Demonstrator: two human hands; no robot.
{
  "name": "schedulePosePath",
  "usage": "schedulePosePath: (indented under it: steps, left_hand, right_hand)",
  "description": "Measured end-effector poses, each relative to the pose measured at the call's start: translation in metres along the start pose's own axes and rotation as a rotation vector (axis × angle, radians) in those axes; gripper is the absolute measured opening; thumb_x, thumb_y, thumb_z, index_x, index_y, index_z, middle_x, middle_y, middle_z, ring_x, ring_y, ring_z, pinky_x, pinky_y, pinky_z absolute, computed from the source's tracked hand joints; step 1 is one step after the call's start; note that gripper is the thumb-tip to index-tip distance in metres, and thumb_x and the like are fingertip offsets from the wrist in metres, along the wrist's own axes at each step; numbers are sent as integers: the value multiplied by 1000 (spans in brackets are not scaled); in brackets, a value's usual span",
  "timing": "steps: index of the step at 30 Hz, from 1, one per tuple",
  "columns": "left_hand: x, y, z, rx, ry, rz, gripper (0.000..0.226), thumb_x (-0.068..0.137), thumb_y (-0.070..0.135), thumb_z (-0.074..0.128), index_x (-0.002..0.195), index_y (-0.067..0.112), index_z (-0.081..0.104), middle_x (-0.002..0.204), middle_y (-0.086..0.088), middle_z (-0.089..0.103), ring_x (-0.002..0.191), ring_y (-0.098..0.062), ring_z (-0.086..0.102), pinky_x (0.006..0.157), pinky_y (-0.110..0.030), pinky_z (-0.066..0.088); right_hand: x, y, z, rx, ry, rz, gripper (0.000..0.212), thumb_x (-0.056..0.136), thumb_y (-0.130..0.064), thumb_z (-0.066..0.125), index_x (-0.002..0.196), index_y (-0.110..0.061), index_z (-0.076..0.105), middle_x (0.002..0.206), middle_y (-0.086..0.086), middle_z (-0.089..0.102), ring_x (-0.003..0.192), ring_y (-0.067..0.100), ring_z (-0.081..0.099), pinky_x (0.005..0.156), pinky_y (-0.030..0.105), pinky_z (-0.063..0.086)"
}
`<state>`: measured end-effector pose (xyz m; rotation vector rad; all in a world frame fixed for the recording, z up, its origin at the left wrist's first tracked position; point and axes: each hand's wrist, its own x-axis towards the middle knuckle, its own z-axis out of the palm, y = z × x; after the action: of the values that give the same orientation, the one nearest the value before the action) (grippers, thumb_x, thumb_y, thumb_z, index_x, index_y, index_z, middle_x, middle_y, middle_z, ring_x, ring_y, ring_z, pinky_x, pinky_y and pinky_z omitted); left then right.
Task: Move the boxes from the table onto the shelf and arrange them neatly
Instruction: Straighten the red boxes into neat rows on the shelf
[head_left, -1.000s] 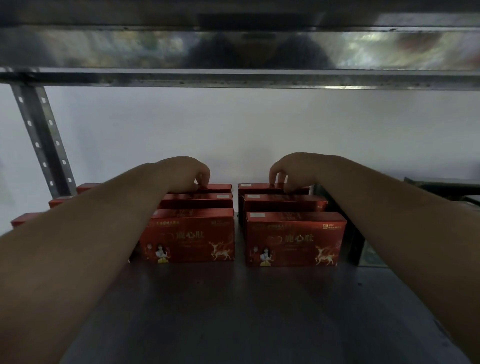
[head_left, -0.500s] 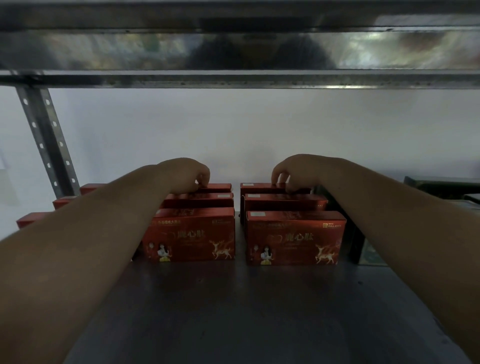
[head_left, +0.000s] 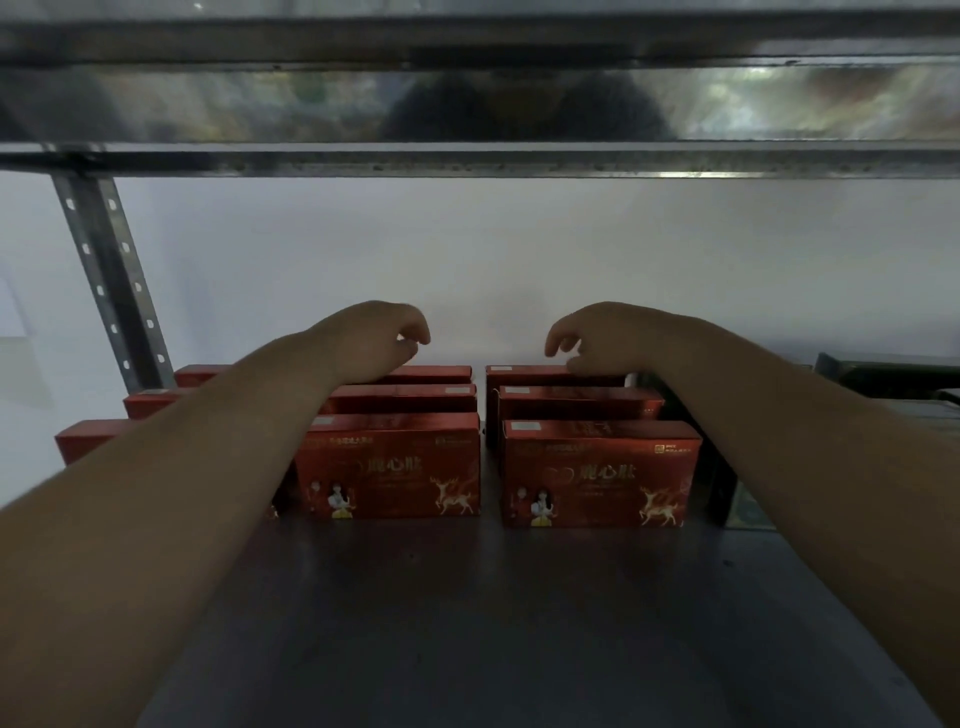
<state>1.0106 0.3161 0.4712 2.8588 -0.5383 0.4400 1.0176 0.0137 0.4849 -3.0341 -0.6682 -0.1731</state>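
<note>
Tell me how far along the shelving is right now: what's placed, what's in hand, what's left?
Done: red boxes stand on the shelf in columns three deep, fronted by the middle front box and right front box; a left column is partly hidden by the forearm. In hand: nothing; left hand and right hand hover open above the back boxes. Left: the table is out of view, so remaining boxes can't be judged.

Large gold characters 鹿心肽 on front of left red box, same on right red box
</note>
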Motion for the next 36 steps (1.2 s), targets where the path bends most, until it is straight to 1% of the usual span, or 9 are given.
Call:
schedulePosePath:
  steps: [2,5,8,11,15,17,19,28,36]
  left_hand:
    - [-22,9,-7,-60,86,53,19,99,27,52,115,29,63,117,10,64,101,-11,60,80,-28,42]
    - [-62,24,-4,-92,91,105,19,97,39,54,113,33,63,105,17,62,92,-2,59,81,-30,49]
    - [-95,32,10,-45,70,104,30,91,54,55,117,40,58,107,19,57,95,-1,56,86,-32,50]
    - [-109,30,25,66,95,95,42,89,61,54,126,40,53,115,17,53,103,-5,54,84,-29,46]
    - [-110,23,45,108,229,124,38,95,51,47,127,31,54,121,7,58,110,-18,57,86,-34,47]
    - [-110,20,52,92,243,114,32,96,46,48,124,30,53,120,6,60,110,-19,56,88,-40,48]
    - [-109,19,57,73,254,99,29,96,43,51,123,30,53,121,6,61,111,-20,56,91,-43,47]
    - [-115,19,57,42,270,101,28,96,41,54,122,31,54,119,7,62,111,-20,55,95,-42,43]
    - [-121,21,57,74,331,110,29,95,35,59,122,25,59,117,1,65,109,-27,59,94,-44,42]
  right_hand:
    - [-12,-8,-2,21,108,-51,29,96,-28,57,124,-34,61,127,-9,62,108,9,57,90,32,48]
    - [-44,-31,3,66,171,-131,27,98,-46,52,120,-35,63,120,-11,65,108,8,58,93,36,49]
    - [-80,-52,13,83,151,-127,42,91,-66,50,123,-41,60,117,-14,63,107,8,57,93,35,49]
    - [-100,-61,27,-8,103,-68,66,81,-77,55,137,-44,48,129,-15,54,118,9,51,97,34,47]
    - [-104,-66,49,-60,151,-63,74,81,-62,69,145,-40,40,142,-12,48,127,12,48,102,29,42]
    - [-103,-66,60,-81,207,-50,76,86,-54,69,150,-36,34,152,-10,41,134,14,43,104,27,38]
    - [-102,-67,68,-108,269,-37,73,89,-50,67,152,-34,34,155,-8,38,137,17,41,102,31,41]
    - [-99,-62,84,-99,363,-100,71,84,-43,74,146,-25,46,144,2,53,132,23,51,108,41,43]
    - [-105,-65,83,-97,406,-88,67,82,-39,77,142,-22,53,140,4,59,127,25,56,104,39,45]
